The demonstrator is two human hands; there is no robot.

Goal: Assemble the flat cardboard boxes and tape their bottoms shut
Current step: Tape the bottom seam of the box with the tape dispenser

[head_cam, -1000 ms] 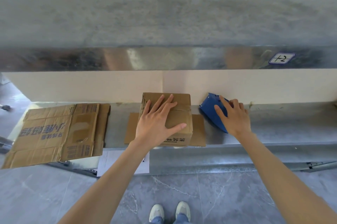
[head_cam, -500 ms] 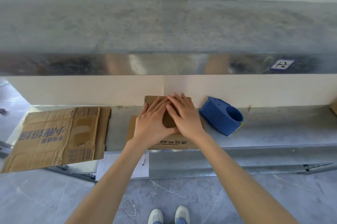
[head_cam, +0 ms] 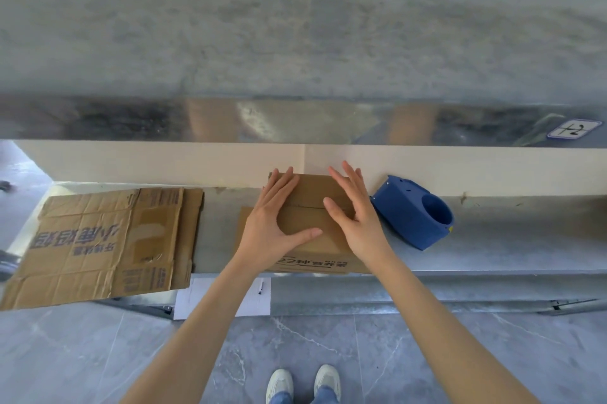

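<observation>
A galvanised metal shelf (head_cam: 295,42) runs across the upper view, its shiny front lip carrying a small white label (head_cam: 574,129). Below it a cream wall (head_cam: 460,167) backs the grey metal surface (head_cam: 525,239). The floor (head_cam: 82,354) is grey veined tile with thin seams, under soft, even light.

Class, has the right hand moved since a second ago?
Yes. The right hand moved left, off the blue plastic tape dispenser onto the small brown cardboard box.

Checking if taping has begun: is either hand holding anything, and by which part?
Nothing is gripped. The left hand and right hand press flat, fingers straight, on top of the box; the blue tape dispenser lies untouched beside it.
</observation>
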